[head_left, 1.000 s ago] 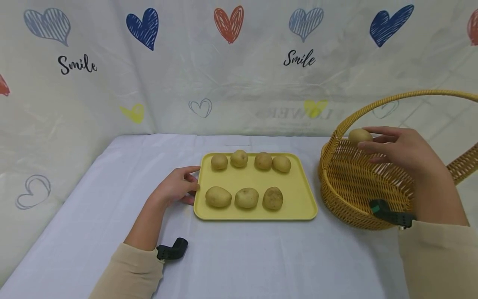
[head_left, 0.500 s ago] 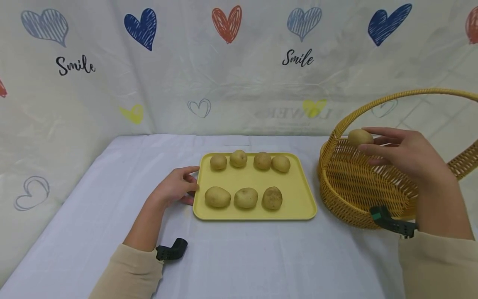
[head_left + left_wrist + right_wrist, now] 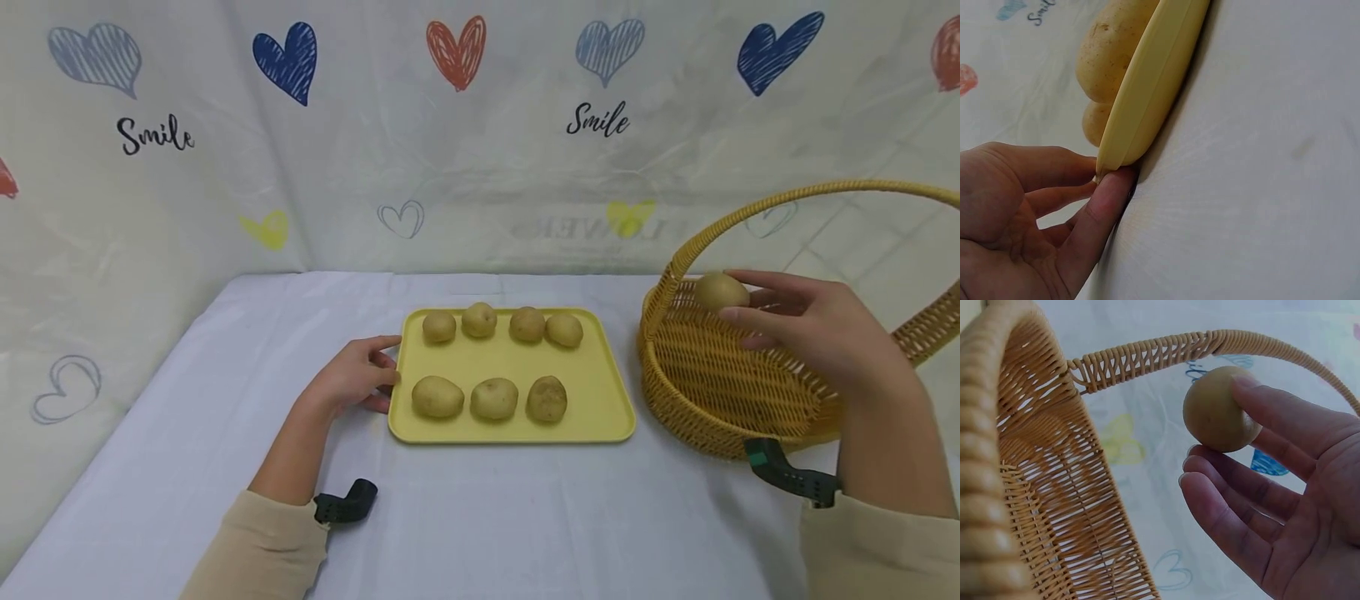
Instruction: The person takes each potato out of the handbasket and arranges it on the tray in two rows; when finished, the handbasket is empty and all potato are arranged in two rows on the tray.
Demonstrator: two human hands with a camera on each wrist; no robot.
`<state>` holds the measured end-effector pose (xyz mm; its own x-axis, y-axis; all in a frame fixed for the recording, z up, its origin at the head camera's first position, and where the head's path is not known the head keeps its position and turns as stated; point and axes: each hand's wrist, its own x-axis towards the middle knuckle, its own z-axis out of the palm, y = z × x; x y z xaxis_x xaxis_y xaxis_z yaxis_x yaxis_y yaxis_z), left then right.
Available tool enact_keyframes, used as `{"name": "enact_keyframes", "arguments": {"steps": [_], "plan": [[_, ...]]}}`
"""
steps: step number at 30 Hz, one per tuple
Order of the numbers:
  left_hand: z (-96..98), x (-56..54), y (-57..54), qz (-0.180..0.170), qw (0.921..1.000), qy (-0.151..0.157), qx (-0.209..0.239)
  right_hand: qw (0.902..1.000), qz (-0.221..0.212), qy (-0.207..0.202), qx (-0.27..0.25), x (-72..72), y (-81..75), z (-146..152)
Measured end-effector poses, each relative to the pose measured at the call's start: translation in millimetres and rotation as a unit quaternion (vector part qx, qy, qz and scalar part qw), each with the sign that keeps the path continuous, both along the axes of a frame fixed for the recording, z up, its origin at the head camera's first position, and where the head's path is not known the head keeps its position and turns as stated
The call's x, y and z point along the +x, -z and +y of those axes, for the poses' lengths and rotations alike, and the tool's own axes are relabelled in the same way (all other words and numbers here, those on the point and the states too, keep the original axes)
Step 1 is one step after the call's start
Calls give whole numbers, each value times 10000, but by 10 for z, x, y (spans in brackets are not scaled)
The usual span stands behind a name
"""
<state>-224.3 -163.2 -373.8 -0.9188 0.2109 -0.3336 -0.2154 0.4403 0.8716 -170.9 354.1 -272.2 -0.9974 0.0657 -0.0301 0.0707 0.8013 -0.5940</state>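
The left hand (image 3: 354, 377) holds the left edge of a yellow tray (image 3: 600, 392), its fingertips at the rim; the left wrist view shows one finger at the upper rim and another against the outer side. Four fingers are not all distinct there. Several potatoes (image 3: 438, 396) lie on the tray in a back row and a front row. The right hand (image 3: 817, 321) pinches one small round potato (image 3: 720, 292) over the back left part of a wicker basket (image 3: 675, 417). In the right wrist view this potato (image 3: 1216, 412) sits between thumb and fingertips, apart from the basket wall.
The basket's tall arched handle (image 3: 847, 186) rises above the right hand. A white cloth (image 3: 487, 517) covers the table. Behind it hangs a white sheet (image 3: 487, 167) printed with hearts and words. A wrist camera is strapped to each arm.
The right hand has come slightly down and toward the near side with the potato still in its fingers. The left hand and the tray stay in place.
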Motion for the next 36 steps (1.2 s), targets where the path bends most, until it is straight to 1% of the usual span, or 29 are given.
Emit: {"name": "enact_keyframes", "arguments": {"steps": [7,15,17,19,22,24,33,36], "plan": [[3,2,4,-66,10000,-30,-57,9999,80,-115,-64,80,-3,-63],[1,12,35,-102,9999,-10,-61,9990,313,-294,-120,157,10,-120],[1,13,32,-105,9999,-10,-60,9981,425,-392,-228,173,24,-144],[3,6,34,-104,9999,-3,-68,9957,573,-589,-426,184,40,-163],[4,-3,38,-97,10000,-1,-21,9893,811,-958,-751,196,60,-209],[7,-8,40,-101,9999,-19,3,9862,846,-1142,-847,197,70,-238],[12,-8,16,-75,10000,-24,-8,9871,650,-1299,-673,226,97,-456],[16,-4,9,-68,10000,-24,-10,9868,520,-1352,-718,228,126,-552]]}}
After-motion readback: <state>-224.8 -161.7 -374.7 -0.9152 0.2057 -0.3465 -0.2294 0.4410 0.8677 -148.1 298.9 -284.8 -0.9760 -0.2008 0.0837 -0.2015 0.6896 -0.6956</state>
